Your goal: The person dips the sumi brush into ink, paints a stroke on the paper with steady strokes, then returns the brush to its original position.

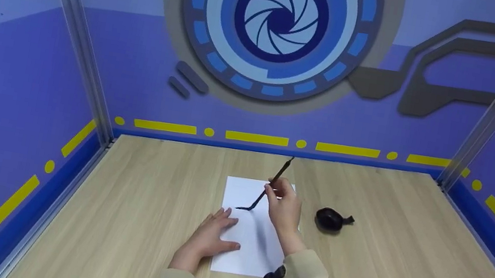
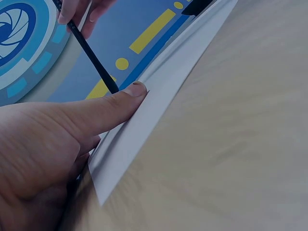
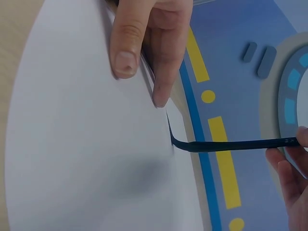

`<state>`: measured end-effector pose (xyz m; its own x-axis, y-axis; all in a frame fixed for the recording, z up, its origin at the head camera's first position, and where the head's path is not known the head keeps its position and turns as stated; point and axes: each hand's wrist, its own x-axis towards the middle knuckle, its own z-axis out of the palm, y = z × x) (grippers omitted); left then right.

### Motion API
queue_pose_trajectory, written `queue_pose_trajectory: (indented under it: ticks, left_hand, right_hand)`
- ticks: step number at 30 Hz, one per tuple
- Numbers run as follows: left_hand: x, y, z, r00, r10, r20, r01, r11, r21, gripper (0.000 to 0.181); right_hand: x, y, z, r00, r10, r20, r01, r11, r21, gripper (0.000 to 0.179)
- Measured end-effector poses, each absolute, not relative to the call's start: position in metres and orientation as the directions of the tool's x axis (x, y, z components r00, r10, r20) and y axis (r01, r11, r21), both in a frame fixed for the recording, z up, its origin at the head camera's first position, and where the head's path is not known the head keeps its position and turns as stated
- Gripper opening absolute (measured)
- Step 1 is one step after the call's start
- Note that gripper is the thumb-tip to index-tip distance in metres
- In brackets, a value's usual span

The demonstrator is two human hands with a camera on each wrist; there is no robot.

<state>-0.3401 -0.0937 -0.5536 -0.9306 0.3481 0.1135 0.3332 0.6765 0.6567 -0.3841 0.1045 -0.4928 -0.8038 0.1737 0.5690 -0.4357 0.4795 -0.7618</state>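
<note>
The right hand (image 1: 285, 208) pinched a brush (image 1: 259, 199), tip bent against the paper (image 1: 246, 229); the left hand (image 1: 210, 237) rested there, fingers spread. The brush seemed light, soft-tipped, best gripped mid-handle.

Paper (image 1: 255, 241) left of probable inkpot (image 1: 329, 220)

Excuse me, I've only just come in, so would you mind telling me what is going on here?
A person holds a dark brush in the right hand, its tip down at a white sheet of paper, where a short dark line shows. The left hand rests on the sheet's left side. A round black container sits to the right of the paper on the wooden table.
</note>
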Motion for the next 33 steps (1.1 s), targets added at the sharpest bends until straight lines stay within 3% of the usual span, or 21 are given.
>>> queue_pose_trajectory:
  ticks: [33]
  left_hand:
    - [-0.34, -0.093, -0.554, -0.947, 0.314, 0.059, 0.267, 0.678, 0.684, 0.068]
  right_hand:
    - [-0.388, 0.127, -0.492, -0.806, 0.199, 0.557, -0.425, 0.46, -0.78, 0.01]
